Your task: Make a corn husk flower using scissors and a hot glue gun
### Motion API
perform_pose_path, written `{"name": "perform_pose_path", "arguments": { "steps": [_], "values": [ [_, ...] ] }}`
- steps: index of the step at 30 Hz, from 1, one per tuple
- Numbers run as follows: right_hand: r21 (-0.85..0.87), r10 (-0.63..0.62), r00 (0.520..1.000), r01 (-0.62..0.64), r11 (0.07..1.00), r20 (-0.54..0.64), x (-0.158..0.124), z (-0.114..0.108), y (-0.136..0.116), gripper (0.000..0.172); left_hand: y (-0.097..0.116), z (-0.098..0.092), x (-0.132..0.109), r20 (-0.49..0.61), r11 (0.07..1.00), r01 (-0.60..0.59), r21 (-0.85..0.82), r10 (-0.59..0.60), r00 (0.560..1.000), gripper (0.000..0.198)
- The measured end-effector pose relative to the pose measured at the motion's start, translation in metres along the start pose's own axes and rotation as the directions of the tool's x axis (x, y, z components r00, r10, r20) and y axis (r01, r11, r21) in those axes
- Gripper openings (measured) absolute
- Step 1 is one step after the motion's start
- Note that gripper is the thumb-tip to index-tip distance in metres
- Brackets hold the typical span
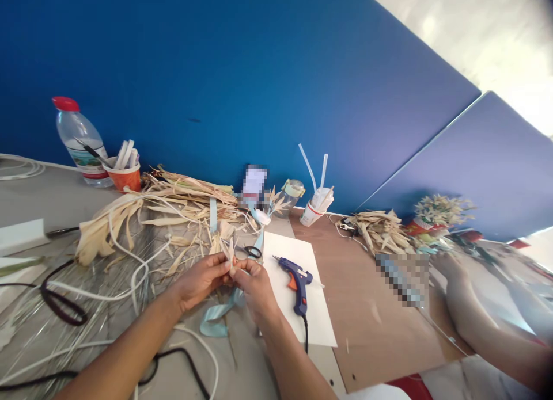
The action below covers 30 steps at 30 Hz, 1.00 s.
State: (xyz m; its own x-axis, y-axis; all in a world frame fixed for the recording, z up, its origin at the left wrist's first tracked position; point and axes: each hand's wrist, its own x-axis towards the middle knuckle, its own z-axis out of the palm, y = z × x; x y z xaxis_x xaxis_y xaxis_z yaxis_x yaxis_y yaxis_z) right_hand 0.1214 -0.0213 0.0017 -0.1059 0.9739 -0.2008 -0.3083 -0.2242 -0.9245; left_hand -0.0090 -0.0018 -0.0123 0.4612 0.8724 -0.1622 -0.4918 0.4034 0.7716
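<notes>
My left hand point(204, 280) and my right hand point(256, 284) meet above the near table, fingertips pinched together. Between them is a small pale piece of dried corn husk point(231, 251), its pointed tips sticking up. Both hands are closed on it, and the fingers hide its lower part. Light blue ribbon point(215, 324) curls just below my hands; whether it joins the husk piece I cannot tell. Dark-handled scissors point(253, 251) lie right behind my right hand. To the right, a blue glue gun point(299, 280) with an orange trigger rests on a white sheet point(323, 315).
Dried husks point(190, 195) are heaped at the back. White cables point(140, 273) and a black cord point(60, 308) cross the left side. A bottle point(82, 136), an orange cup point(125, 176) and a white cup point(311, 211) stand along the blue partition. Another person's arm point(470, 313) rests at right.
</notes>
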Motion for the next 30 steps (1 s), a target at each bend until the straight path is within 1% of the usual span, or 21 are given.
{"name": "perform_pose_path", "arguments": {
  "steps": [5,7,11,14,16,19,21,22,24,26,27,28,29,30],
  "values": [
    [-0.059,-0.013,1.0,0.012,0.998,-0.003,-0.004,0.001,-0.003,0.013,0.005,0.002,-0.003,-0.017,0.999,0.022,0.027,-0.021,1.0,0.025],
    [-0.066,-0.02,1.0,0.02,0.998,-0.008,-0.005,0.002,-0.003,0.012,0.005,0.003,-0.003,-0.021,0.997,0.013,0.078,-0.012,1.0,0.025],
    [-0.083,-0.031,0.999,0.03,0.996,-0.018,-0.007,0.004,-0.003,0.013,0.002,-0.001,-0.002,-0.05,0.978,-0.033,0.204,0.044,0.998,0.024],
    [-0.117,-0.052,0.998,0.047,0.992,-0.041,-0.007,0.004,-0.002,0.009,0.0,-0.003,0.0,-0.06,0.963,-0.05,0.266,0.068,0.996,0.025],
    [-0.124,-0.068,0.997,0.063,0.99,-0.034,-0.007,0.003,-0.002,0.008,0.0,-0.003,0.0,-0.048,0.962,-0.06,0.266,0.075,0.996,0.024],
    [-0.107,-0.069,0.997,0.067,0.992,-0.019,-0.006,0.001,-0.003,0.007,0.002,-0.001,0.0,-0.021,0.976,-0.067,0.206,0.073,0.997,0.021],
    [-0.113,-0.068,0.997,0.064,0.992,-0.037,-0.005,-0.001,-0.005,0.007,0.004,0.001,0.0,-0.012,0.984,-0.08,0.158,0.083,0.996,0.02],
    [-0.125,-0.076,0.996,0.069,0.99,-0.054,-0.004,-0.002,-0.006,0.007,0.005,0.002,0.0,-0.028,0.985,-0.104,0.138,0.109,0.994,0.021],
    [-0.174,-0.115,0.989,0.097,0.98,-0.097,-0.003,-0.003,-0.007,0.006,0.007,0.004,0.0,-0.12,0.973,-0.192,0.127,0.207,0.971,0.026],
    [-0.265,-0.185,0.972,0.143,0.954,-0.142,-0.003,-0.003,-0.009,0.004,0.009,0.006,0.0,-0.228,0.94,-0.295,0.172,0.329,0.916,0.027],
    [-0.324,-0.227,0.961,0.167,0.931,-0.157,-0.003,-0.003,-0.01,0.005,0.01,0.007,-0.001,-0.257,0.922,-0.331,0.202,0.376,0.89,0.025],
    [-0.386,-0.267,0.949,0.188,0.903,-0.165,-0.003,-0.003,-0.01,0.006,0.011,0.007,-0.001,-0.263,0.909,-0.353,0.224,0.405,0.876,0.024],
    [-0.449,-0.306,0.938,0.204,0.87,-0.166,-0.004,-0.003,-0.01,0.008,0.011,0.008,-0.002,-0.248,0.903,-0.362,0.23,0.414,0.876,0.024],
    [-0.51,-0.342,0.926,0.218,0.832,-0.162,-0.004,-0.003,-0.01,0.009,0.012,0.008,-0.003,-0.218,0.906,-0.363,0.217,0.407,0.887,0.025]
  ]
}}
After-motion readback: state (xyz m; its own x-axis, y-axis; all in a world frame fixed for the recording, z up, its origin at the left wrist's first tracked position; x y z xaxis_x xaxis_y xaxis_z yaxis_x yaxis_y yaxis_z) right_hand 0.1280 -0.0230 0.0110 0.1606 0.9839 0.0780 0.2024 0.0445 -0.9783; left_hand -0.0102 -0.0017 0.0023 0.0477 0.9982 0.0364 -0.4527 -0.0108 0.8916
